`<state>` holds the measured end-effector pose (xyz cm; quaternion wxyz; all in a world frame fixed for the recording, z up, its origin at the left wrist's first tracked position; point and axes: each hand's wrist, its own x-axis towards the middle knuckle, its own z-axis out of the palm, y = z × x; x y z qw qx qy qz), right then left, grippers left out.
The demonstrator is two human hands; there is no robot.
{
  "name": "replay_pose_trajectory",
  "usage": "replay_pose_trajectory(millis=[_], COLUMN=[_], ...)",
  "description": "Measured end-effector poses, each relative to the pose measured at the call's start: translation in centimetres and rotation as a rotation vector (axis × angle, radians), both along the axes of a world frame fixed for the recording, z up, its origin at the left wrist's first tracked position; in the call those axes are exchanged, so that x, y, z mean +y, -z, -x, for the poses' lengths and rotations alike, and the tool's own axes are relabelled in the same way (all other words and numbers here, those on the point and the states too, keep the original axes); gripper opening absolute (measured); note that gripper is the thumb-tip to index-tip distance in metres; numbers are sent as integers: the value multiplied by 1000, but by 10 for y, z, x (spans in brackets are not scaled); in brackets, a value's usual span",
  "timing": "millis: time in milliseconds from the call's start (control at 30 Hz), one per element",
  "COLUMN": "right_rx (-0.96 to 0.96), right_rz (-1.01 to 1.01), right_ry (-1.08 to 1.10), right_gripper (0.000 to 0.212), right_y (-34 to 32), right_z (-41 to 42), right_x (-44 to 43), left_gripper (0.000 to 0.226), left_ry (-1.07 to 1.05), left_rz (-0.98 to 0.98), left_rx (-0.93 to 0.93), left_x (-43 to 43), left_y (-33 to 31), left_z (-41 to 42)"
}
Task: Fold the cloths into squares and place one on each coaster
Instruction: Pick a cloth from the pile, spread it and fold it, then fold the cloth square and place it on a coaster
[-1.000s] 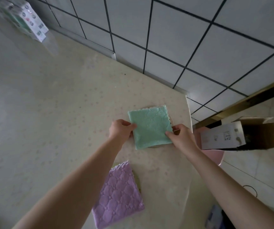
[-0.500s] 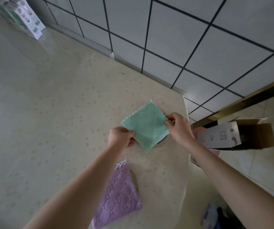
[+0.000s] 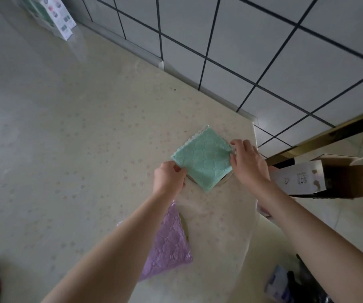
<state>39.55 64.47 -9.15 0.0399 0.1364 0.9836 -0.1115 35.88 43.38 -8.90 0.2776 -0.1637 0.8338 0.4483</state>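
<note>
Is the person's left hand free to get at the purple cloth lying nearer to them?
Probably, but not at once. The left hand is pinching a corner of the green cloth. The purple cloth lies on the counter just beside that forearm, with nothing on top of it, so letting go and drawing back should do.

a home kitchen, by the look of it: a speckled cream tabletop [image 3: 66,138] runs against a wall of pale square tiles [image 3: 252,40] with dark grout at upper right, and an open cardboard box [image 3: 329,178] sits on the floor at right.
</note>
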Motion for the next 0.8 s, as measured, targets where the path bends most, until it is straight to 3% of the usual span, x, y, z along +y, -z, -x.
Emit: replay_pose_trajectory(millis=[267, 500, 700, 800], right_rx=[176, 90, -54, -116], right_rz=[-80, 263, 580, 645], right_ry=[-150, -111, 86, 157], right_gripper=[28, 21, 19, 22], right_y=[-17, -12, -7, -5], right_z=[-26, -75, -116, -129], right_x=[-40, -105, -149, -166], left_gripper=[14, 21, 26, 24], left_ry=[120, 150, -114, -211], left_rz=[157, 270, 263, 218], left_rx=[191, 363, 241, 114], left_x=[-46, -117, -149, -150], left_y=[-24, -23, -8, -2], left_z=[-16, -90, -152, -167])
